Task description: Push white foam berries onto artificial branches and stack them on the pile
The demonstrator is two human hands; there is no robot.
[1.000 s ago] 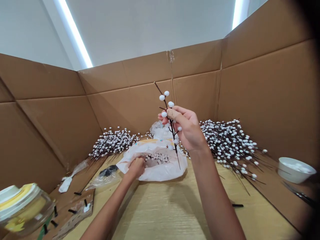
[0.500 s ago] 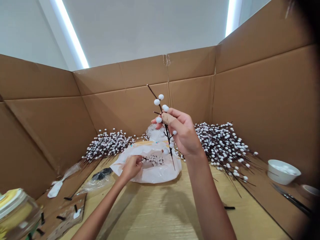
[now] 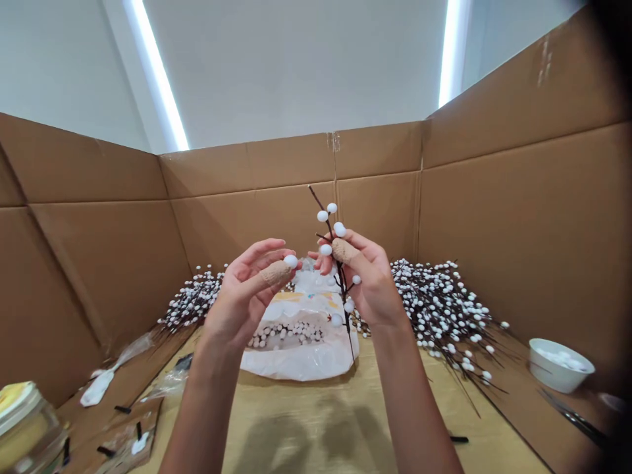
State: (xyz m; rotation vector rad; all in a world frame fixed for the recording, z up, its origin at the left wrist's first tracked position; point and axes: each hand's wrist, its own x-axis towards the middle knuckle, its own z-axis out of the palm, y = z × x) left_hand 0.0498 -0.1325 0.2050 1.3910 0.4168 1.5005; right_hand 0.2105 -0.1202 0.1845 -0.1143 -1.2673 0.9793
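Observation:
Between thumb and forefinger, my left hand (image 3: 251, 283) pinches a white ball (image 3: 290, 261), held up left of the branch. My right hand (image 3: 368, 273) grips a dark artificial berry branch (image 3: 345, 299) by its middle, the stem slanting with its tip up to the left. Several white berries (image 3: 322, 216) sit along that branch, and a few twigs are bare. Both thumbs are wrapped in tan tape. Below the hands lies an open white plastic bag (image 3: 306, 368) with many white balls (image 3: 289, 334) inside.
Piles of white-berried branches lie at the left (image 3: 192, 299) and right (image 3: 439, 303). A white bowl of balls (image 3: 560, 368) and scissors (image 3: 573, 416) are at right. A lidded clear container (image 3: 32, 428) stands at left. Cardboard walls (image 3: 291, 210) enclose the table.
My left hand has risen out of the bag with a white ball and come level with the right hand. The right hand still holds the branch, a little lower in view.

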